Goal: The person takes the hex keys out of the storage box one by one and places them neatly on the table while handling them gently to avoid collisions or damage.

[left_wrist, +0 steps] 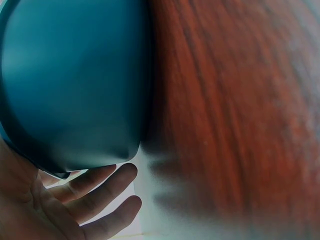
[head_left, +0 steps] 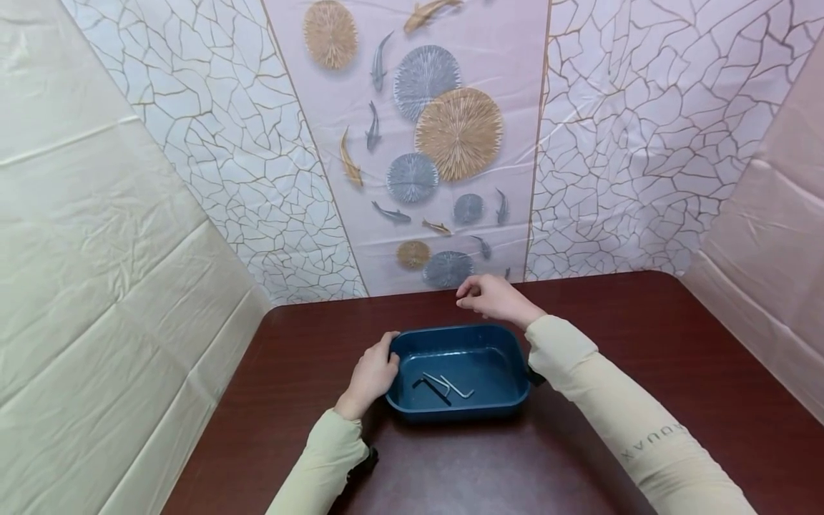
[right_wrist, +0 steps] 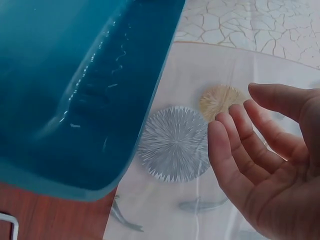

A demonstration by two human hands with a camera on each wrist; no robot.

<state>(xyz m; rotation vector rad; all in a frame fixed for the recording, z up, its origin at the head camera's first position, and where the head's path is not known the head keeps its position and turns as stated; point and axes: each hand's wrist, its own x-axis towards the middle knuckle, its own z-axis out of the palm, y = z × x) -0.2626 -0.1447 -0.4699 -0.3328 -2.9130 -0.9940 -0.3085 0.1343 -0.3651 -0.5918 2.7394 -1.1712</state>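
A dark blue rectangular tray sits on the table. Inside lie a black hex key and two silver hex keys, close together toward the near left. My left hand grips the tray's left end at the rim; in the left wrist view several fingers extend beside the tray's outer wall. Above the far rim, my right hand hovers with loosely bent fingers. The right wrist view shows that hand holding nothing, thumb and fingertips apart.
The table is dark reddish brown. At the lower left of the right wrist view, part of a bent silver rod shows against the table. A patterned cloth wall stands behind the table, with pale cloth on the left side.
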